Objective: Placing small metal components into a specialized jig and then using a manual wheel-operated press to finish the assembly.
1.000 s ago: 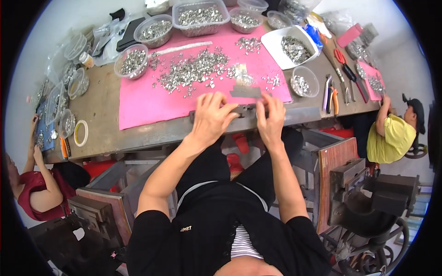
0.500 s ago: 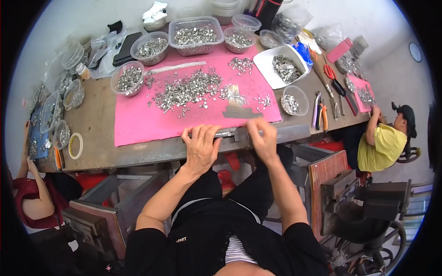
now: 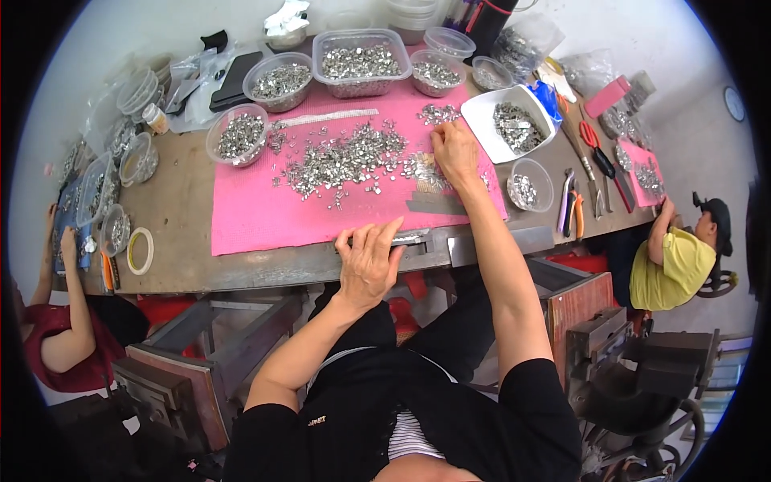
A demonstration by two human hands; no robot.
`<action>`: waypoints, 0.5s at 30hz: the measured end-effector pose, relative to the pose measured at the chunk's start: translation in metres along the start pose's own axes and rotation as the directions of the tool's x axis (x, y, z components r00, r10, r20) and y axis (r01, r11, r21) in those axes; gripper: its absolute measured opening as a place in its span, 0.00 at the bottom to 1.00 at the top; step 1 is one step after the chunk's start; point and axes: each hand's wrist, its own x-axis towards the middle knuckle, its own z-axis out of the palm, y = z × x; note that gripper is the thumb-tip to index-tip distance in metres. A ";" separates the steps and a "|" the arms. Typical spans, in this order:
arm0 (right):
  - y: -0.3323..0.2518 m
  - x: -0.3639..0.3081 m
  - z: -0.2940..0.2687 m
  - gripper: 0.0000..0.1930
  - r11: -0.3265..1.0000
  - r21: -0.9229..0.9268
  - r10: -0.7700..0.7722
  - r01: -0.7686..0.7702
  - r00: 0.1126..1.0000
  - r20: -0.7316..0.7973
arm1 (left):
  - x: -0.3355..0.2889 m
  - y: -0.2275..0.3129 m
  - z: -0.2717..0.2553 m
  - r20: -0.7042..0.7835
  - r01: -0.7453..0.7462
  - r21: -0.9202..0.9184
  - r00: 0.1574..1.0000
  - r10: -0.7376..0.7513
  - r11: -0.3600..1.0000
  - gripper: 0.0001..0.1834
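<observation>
At the table's front edge my left hand presses curled fingers over a narrow metal bar, its index finger lifted. My right hand reaches out over the pink mat, fingers bent down and closed near a small heap of silvery metal pieces. Its fingertips are partly hidden, so what they hold does not show. Left of it a large heap of similar pieces spreads over the mat. More pieces lie in a patch below the right hand, beside flat grey strips.
Plastic tubs of metal pieces line the back, with a white tray and a round tub at right. Pliers, scissors and a brush lie beyond. Co-workers sit at left and right.
My right hand has moved from the table's front edge up and away over the mat to the pieces. The left hand stays at the bar, its index finger more raised. The view has shifted slightly.
</observation>
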 end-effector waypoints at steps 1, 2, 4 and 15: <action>0.001 0.002 -0.001 0.06 0.999 0.021 0.025 -0.026 0.999 0.021 | 0.000 -0.001 0.001 -0.008 -0.005 0.002 1.000 0.005 1.000 0.36; 0.005 0.002 -0.003 0.06 0.999 0.021 0.044 -0.045 0.998 0.036 | 0.002 -0.001 0.004 -0.008 -0.012 -0.003 1.000 0.012 1.000 0.37; 0.006 0.000 -0.009 0.07 0.991 0.118 0.058 -0.064 0.997 0.053 | 0.004 -0.001 0.003 -0.014 -0.012 0.001 1.000 0.012 1.000 0.37; -0.075 -0.124 -0.100 0.05 0.868 0.495 -0.071 -0.048 0.973 0.218 | 0.003 -0.005 0.005 -0.013 -0.014 0.032 1.000 0.015 0.999 0.37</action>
